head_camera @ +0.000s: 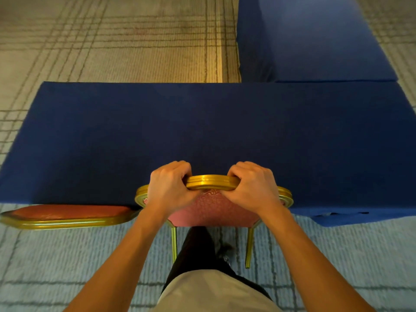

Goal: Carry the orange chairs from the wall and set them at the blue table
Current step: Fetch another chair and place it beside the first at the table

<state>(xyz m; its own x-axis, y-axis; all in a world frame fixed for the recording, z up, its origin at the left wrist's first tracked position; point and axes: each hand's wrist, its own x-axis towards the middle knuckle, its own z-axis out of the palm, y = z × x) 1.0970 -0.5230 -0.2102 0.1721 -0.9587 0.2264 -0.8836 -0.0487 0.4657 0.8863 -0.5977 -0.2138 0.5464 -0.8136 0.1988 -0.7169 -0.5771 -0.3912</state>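
Head view: orange chair [213, 212] at blue table's [202, 131] near edge, straight ahead.
Hands: left hand [167, 192] and right hand [252, 190] both wrapped around top rail [212, 182], equally near.
Rail axis: parallel to that edge.
Neighbour: second chair [67, 216] just left.

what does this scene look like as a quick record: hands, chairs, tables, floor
left hand: grips the top rail of the held chair
right hand: grips the same rail, further right
held chair: gold frame, patterned fabric back, at the near edge of the blue table; cannot tell if its legs are set down
second chair: to the left, at the same table edge
second table: blue-covered, beyond, on the right
floor: patterned carpet
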